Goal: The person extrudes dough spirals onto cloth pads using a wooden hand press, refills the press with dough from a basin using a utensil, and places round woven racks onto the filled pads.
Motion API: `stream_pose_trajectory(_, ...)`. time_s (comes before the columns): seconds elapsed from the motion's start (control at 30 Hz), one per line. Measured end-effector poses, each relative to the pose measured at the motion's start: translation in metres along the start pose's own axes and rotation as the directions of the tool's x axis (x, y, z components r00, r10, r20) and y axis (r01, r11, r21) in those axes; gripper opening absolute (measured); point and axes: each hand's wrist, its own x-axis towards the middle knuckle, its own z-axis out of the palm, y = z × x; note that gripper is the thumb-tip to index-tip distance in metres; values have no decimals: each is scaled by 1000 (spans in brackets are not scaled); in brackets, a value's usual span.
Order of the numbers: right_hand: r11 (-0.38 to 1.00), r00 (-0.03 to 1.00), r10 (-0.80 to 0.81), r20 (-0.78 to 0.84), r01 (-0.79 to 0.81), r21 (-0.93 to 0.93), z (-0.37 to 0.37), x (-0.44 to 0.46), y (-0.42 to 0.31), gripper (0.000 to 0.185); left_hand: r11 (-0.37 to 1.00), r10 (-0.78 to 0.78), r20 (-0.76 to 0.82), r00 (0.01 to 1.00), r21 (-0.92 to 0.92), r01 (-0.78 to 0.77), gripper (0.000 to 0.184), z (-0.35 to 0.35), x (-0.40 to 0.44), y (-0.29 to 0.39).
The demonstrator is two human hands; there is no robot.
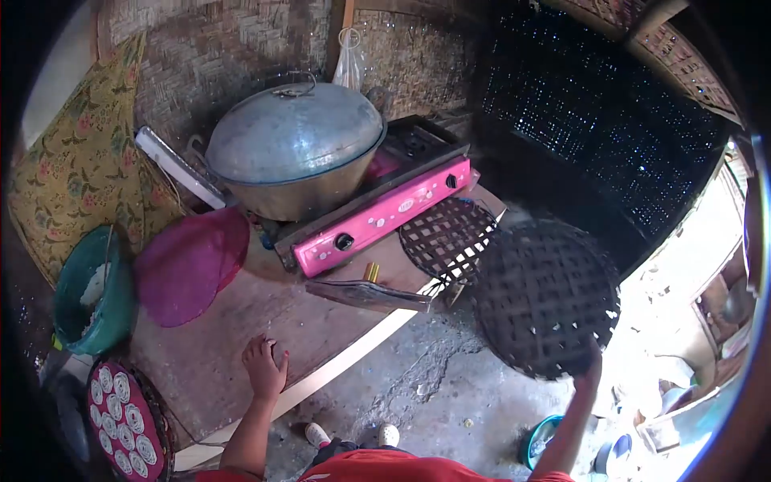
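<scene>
My right hand [591, 366] grips the near edge of a round, dark woven tray [550, 301], lifted over the floor to the right of the table. Light shows through a few gaps in its open weave, and the hand's fingers are partly hidden behind the rim. My left hand [266, 367] is over the bare brown tabletop [213, 353] near its front edge, fingers loosely bent and thumb apart, with nothing clear in it. Another dark woven tray [450, 237] lies at the table's right end, beside the pink stove [385, 215].
A large lidded pot [295, 136] sits on the stove. Left of it are a magenta round sheet [189, 269] and a green basin [95, 297] with white contents. Several white noodle-like coils lie on a pink-lined tray [120, 422]. A dark flat pouch-like thing [369, 295] overhangs the table edge.
</scene>
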Motion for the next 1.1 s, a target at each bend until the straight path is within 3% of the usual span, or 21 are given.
stream_pose_trajectory(0.07, 1000, 998, 11, 65, -11, -7, 7, 56, 49, 43, 1000, 10, -22, 1000, 3, -10, 38, 0, 0, -2)
stream_pose_trajectory(0.13, 986, 994, -100, -50, 106, 128, 105, 45, 78, 37, 1000, 19, -12, 1000, -5, -19, 38, 1, -3, -2)
stream_pose_trajectory(0.27, 892, 944, 262, 200, -316, 324, 98, 143, 199, 40, 999, 32, -25, 999, 25, -32, 37, 5, -8, -7)
stream_pose_trajectory(0.3, 886, 944, 259, 205, -317, 338, 102, 144, 209, 40, 999, 34, -26, 999, 12, -34, 36, 5, -8, -5)
stream_pose_trajectory(0.37, 957, 995, -30, 95, 1, 290, 113, 142, 229, 40, 999, 47, -34, 998, 7, -47, 35, 5, -5, -6)
stream_pose_trajectory(0.53, 942, 981, 63, 184, -119, 313, 97, 161, 243, 44, 1000, 20, -49, 999, -21, -21, 32, 5, -3, 0)
stream_pose_trajectory(0.6, 899, 959, 174, 225, -247, 361, 85, 165, 243, 44, 999, 30, -38, 999, -21, -31, 32, 6, -3, 0)
stream_pose_trajectory(0.63, 947, 970, 241, 25, -241, 210, 79, 168, 246, 44, 999, 34, -38, 999, -21, -34, 31, 7, -1, -1)
stream_pose_trajectory(0.73, 990, 986, 123, -114, -114, 77, 86, 149, 232, 43, 997, 75, -48, 996, 8, -74, 30, 10, -1, -4)
stream_pose_trajectory(0.8, 993, 994, 67, -83, -58, 106, 87, 146, 229, 44, 997, 79, -43, 996, 8, -79, 30, 10, -1, -2)
stream_pose_trajectory(0.87, 988, 961, -57, -271, 15, -155, 86, 144, 227, 68, 997, 80, -42, 996, 6, -80, 30, 10, -1, -1)
stream_pose_trajectory(0.9, 988, 959, -60, -276, 18, -151, 80, 153, 231, 68, 997, 75, -41, 996, 8, -75, 31, 10, -2, -2)
stream_pose_trajectory(0.97, 844, 882, -382, -278, 210, -493, 77, 161, 229, 50, 997, 76, -36, 996, 8, -76, 31, 12, -2, -1)
stream_pose_trajectory(1.0, 846, 880, -381, -284, 207, -492, 76, 160, 223, 50, 997, 76, -39, 996, 10, -76, 31, 13, -3, -2)
stream_pose_trajectory(1.07, 646, 873, -441, -208, 148, -749, 77, 161, 207, 27, 997, 80, -45, 996, 14, -79, 31, 13, -3, -2)
stream_pose_trajectory(1.1, 648, 873, -441, -210, 148, -747, 69, 170, 211, 27, 997, 77, -44, 996, 23, -76, 31, 13, -3, -2)
